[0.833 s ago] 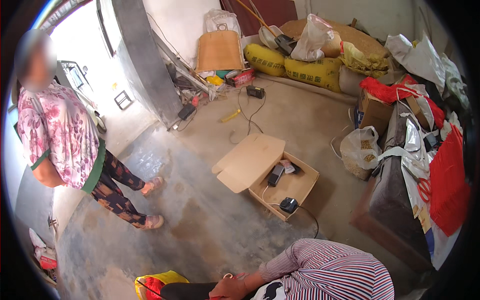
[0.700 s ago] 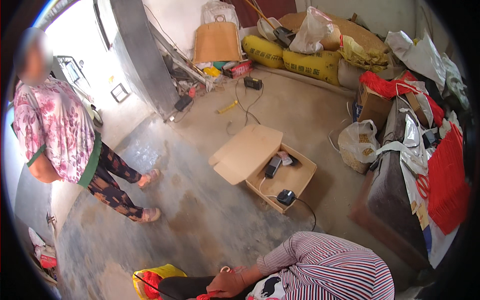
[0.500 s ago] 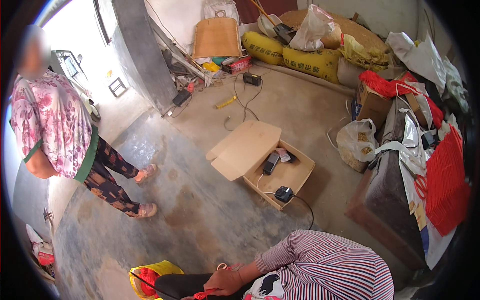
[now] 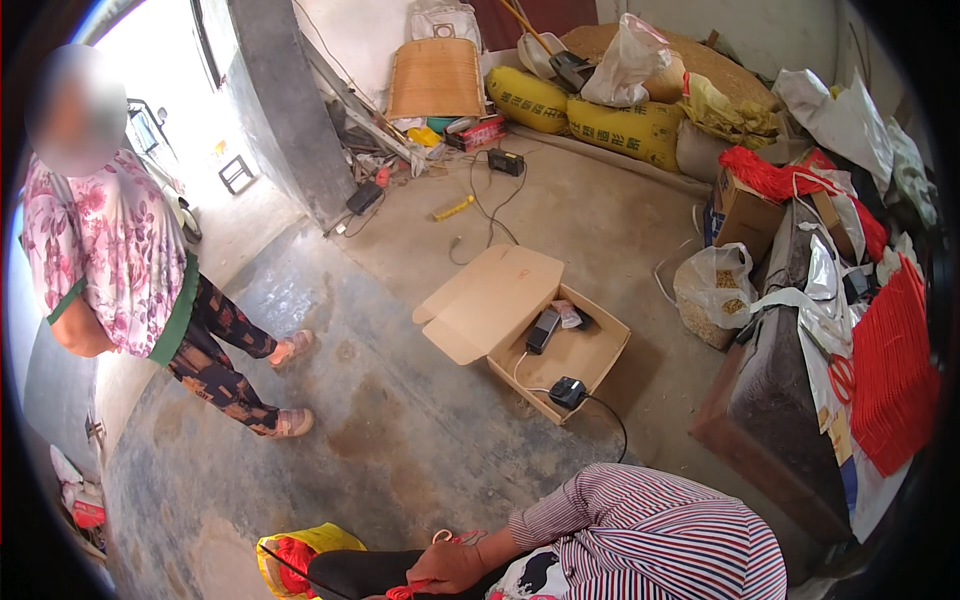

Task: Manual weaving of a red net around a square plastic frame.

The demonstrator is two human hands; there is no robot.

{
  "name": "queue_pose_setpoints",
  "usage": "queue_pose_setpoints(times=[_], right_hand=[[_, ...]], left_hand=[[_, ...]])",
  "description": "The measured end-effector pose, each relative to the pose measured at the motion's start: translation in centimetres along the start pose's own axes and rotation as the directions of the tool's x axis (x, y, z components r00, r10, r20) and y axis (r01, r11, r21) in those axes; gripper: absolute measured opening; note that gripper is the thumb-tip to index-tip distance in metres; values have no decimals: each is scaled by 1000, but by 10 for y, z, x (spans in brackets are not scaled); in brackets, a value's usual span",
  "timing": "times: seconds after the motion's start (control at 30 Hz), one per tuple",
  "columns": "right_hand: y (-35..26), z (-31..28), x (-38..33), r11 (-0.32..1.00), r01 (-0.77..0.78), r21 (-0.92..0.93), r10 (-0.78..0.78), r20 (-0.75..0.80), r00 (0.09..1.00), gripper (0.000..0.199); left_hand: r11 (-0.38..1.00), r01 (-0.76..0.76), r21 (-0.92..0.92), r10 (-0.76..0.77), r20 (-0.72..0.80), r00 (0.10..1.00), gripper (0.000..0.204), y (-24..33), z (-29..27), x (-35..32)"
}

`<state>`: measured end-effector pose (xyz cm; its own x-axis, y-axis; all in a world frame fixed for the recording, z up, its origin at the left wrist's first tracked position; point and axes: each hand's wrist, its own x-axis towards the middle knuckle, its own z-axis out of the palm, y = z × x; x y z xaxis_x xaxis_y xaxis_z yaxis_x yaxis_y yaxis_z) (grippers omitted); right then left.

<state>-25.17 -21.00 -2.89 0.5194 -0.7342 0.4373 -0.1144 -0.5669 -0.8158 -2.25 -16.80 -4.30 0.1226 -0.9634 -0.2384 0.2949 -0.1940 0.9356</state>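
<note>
At the lower edge my right hand [image 4: 447, 568], reaching in from a striped sleeve, is closed around red cord [image 4: 408, 589]. A pale loop [image 4: 442, 537] sticks up beside the fingers. My left hand cannot be made out. A dark leg [image 4: 355, 572] lies below the hand. Left of it, a yellow bag [image 4: 335, 537] holds a bundle of red strands [image 4: 296, 562]. A thin black cord or rod [image 4: 290, 567] slants across the bag toward the lower edge.
An open cardboard box [image 4: 603, 350] on the floor holds a black adapter [image 4: 542, 331]; a black plug block [image 4: 567, 392] sits at its near edge. Another person [image 4: 120, 255] stands at left. Red-handled scissors [image 4: 841, 380] and stacked red material [image 4: 893, 370] lie at right. Yellow sacks [image 4: 625, 130] line the back.
My right hand shifts very slightly and stays closed on the red cord. The standing person's head has moved a little to the right. The box and its contents stay put.
</note>
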Motion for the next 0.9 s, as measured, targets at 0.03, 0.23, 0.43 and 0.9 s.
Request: queue_pose_setpoints(times=[0.03,0.23,0.43,0.9], right_hand=[[0,1,0,1000,3,-7,-3,-1,1000,30],[4,4,-2,1000,10,-28,-10,-31,999,30],[3,3,-1,999,10,-42,-12,-33,999,32],[8,3,-1,999,32,-31,-34,-48,998,31]], left_hand=[[999,-39,34,39,-12,999,55,-2,-2,1],[998,56,14,-56,-45,997,56,4,5,-2],[999,41,21,-40,-43,998,55,1,3,-1],[1000,20,24,-19,-48,999,54,2,10,0]])
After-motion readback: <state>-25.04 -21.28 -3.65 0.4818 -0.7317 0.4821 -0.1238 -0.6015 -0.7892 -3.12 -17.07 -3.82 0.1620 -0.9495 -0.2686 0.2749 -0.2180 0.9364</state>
